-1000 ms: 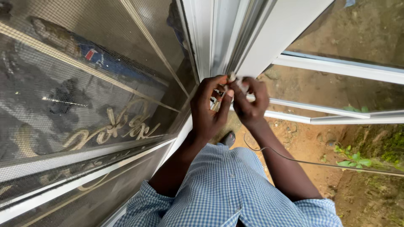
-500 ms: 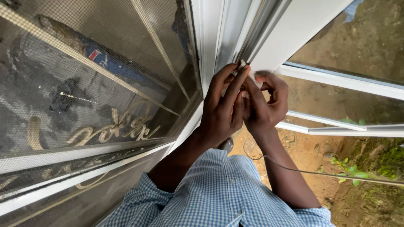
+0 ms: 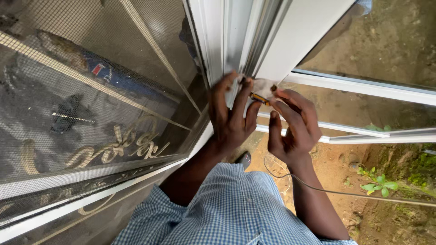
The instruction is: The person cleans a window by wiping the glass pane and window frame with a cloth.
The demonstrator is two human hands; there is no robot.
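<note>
Left hand (image 3: 232,119) raised against the white window frame (image 3: 213,41), fingers (image 3: 242,97) spread and pressed flat on the frame's edge, holding a small white piece (image 3: 264,86) there under the fingertips. Right hand (image 3: 293,131) just beside it, thumb and forefinger pinched together on a slim tool with a yellow-and-black handle (image 3: 260,98), most likely a small screwdriver; remaining fingers of that hand loosely curled below. Tool lying crosswise between the two hands, its tip hidden behind the left fingers, its far end close to a small dark spot on the white piece. Cannot tell whether the tip touches the frame.

Left of the fingers, a mesh insect screen (image 3: 91,90) with a curled metal grille behind it. Right of the fingers, an open white casement sash (image 3: 363,84) with glass, slanting outward over bare brown soil (image 3: 336,159). Below the wrists, blue-and-white checked shirt sleeves (image 3: 236,208). Under the right forearm, a thin grey cable (image 3: 354,194) running off across the ground toward a small green plant (image 3: 379,183) and a mossy patch.
</note>
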